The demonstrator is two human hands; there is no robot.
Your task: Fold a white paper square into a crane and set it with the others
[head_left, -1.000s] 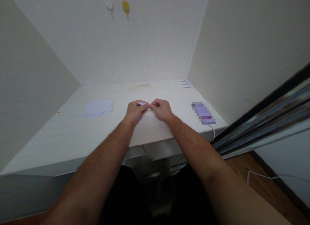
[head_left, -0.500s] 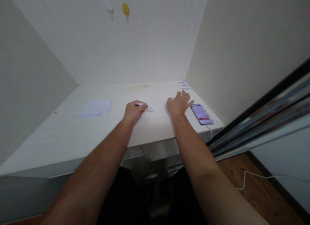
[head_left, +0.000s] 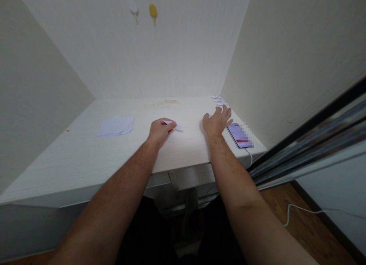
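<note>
Just above the white desk point(head_left: 137, 149), my left hand point(head_left: 160, 131) pinches a small folded piece of white paper point(head_left: 178, 128) between thumb and fingers. Part of the paper is hidden inside the hand. To the right, my right hand point(head_left: 216, 122) is open with its fingers spread, and nothing is in it. It is close to the phone point(head_left: 237, 134), which lies screen up by the desk's right side. Several small folded white papers point(head_left: 219, 100) lie at the back right corner, beyond my right hand.
A loose stack of white paper sheets point(head_left: 117, 126) lies on the left part of the desk. A white cable point(head_left: 249, 156) runs from the phone over the front edge. Walls close in the back and sides. A yellow hook point(head_left: 153, 10) hangs on the back wall.
My right hand has moved slightly to the right, toward the phone, fingers still spread. My left hand keeps its hold on the folded paper. The whole view has shifted a little.
</note>
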